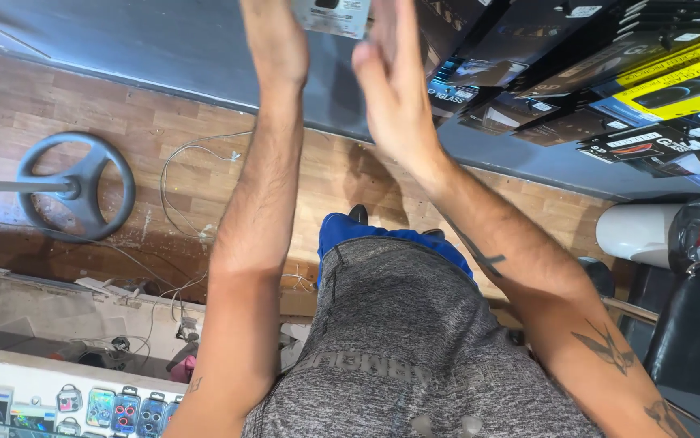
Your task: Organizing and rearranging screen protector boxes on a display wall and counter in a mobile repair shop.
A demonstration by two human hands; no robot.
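Note:
Both my arms reach up toward a grey wall. My left hand (275,36) is at the top edge with its fingers cut off, and it holds a small pale card package (335,15) by its left side. My right hand (392,85) is flat with the fingers stretched out and blurred, right beside the package's right edge. I cannot tell whether it touches the package. Dark boxed packages (528,49) hang on the wall just right of my right hand.
Yellow and black boxes (674,85) hang further right. On the wooden floor lie a round grey stand base (78,186) and loose white cables (179,174). A glass counter with phone accessories (82,405) is at the lower left, and a black chair (690,332) at the right.

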